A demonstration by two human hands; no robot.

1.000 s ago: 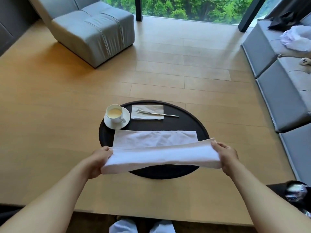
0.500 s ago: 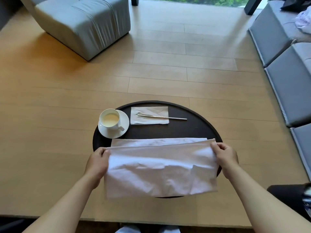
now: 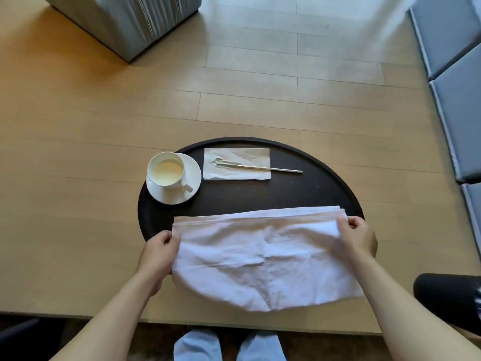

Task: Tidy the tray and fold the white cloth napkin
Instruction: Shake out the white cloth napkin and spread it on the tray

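Broadly, a pale wooden table [image 3: 78,178] was seen filling the view, with a round dark tray [image 3: 299,194] set near its front edge. Across the near half of the tray the white cloth napkin [image 3: 260,256] was spread, doubled over, its lower edge hanging past the tray rim. Its left end was pinched by the left hand [image 3: 158,254], fingers closed on the fabric; its right upper corner was gripped by the right hand [image 3: 358,238], likewise closed. Farther back, a paper napkin [image 3: 236,157] was laid flat, a fork [image 3: 257,167] resting across it. At the tray's left a cup [image 3: 166,170] of pale liquid was set on a saucer [image 3: 192,175].
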